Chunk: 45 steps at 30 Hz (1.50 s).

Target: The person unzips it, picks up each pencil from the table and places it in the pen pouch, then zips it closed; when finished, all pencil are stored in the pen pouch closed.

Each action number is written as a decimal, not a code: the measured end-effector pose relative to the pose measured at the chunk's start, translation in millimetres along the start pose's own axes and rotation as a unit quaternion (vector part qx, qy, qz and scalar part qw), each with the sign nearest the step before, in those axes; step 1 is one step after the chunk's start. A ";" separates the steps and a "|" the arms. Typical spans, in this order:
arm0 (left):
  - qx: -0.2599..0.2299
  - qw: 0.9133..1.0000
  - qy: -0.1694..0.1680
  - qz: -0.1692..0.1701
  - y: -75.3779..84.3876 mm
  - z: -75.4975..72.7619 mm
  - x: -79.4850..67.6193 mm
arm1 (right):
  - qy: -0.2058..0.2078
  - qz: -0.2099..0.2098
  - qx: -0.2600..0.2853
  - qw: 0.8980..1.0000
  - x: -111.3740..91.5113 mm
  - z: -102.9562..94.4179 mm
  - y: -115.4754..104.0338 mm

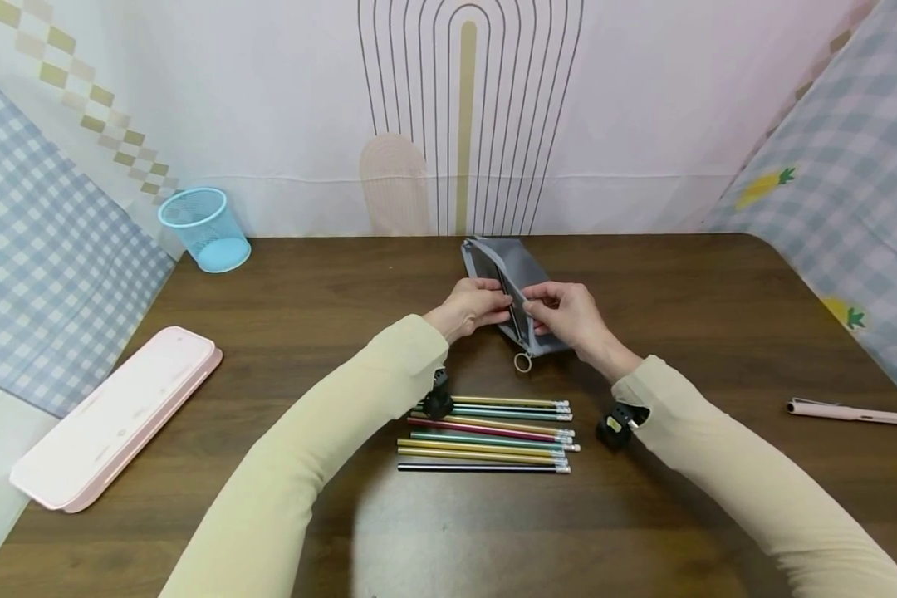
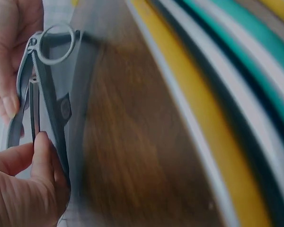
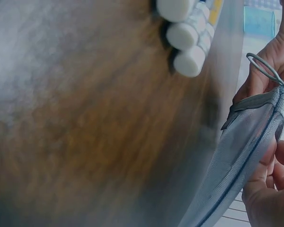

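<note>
A grey zippered pencil pouch (image 1: 519, 262) lies at the back middle of the table, its mouth spread and a ring (image 1: 522, 363) on its zipper end. Inside the mouth, my left hand (image 1: 473, 307) pinches a dark pencil (image 2: 35, 109) between thumb and finger. On the near right rim, my right hand (image 1: 568, 314) pinches the pouch's edge; the right wrist view shows its mesh side (image 3: 232, 151). Several pencils (image 1: 486, 451) in gold, green, red and black lie in a loose row in front of the pouch, eraser ends to the right. My left wrist camera covers some of their left ends.
A pink pencil case (image 1: 120, 415) lies at the left edge. Behind it stands a blue mesh cup (image 1: 204, 228). On the far right lies a pale pink pen (image 1: 855, 412). A printed cloth (image 1: 284, 108) hangs along the table's back edge.
</note>
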<state>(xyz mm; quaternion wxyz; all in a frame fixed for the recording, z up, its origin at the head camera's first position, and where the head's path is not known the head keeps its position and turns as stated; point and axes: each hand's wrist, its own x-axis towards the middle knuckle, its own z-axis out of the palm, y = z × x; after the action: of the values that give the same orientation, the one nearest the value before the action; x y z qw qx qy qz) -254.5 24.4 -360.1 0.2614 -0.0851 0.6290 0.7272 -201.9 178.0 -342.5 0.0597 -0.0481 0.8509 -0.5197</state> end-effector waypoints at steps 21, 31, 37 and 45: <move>0.025 0.996 -0.086 0.014 1.5 -7.0 -29.1 | 0.017 -0.002 -0.010 1.000 0.5 -3.0 5.2; 0.362 0.886 -0.290 -0.002 -10.0 -54.1 -68.3 | 0.021 0.000 -0.006 1.000 0.2 -7.1 8.0; 0.465 0.834 -0.289 0.075 -14.6 -55.8 -78.7 | 0.018 0.009 -0.006 1.000 -1.2 -8.0 9.2; 0.514 0.803 -0.277 0.119 -16.1 -55.4 -79.7 | 0.021 0.011 -0.009 1.000 -2.0 -9.5 10.0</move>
<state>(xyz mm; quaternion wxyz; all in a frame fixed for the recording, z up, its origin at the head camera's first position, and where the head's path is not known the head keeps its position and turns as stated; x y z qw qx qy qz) -190.4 -49.4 -348.9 0.3418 0.3425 0.8164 0.3152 -201.6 191.2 -347.0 0.0472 -0.0283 0.8572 -0.5121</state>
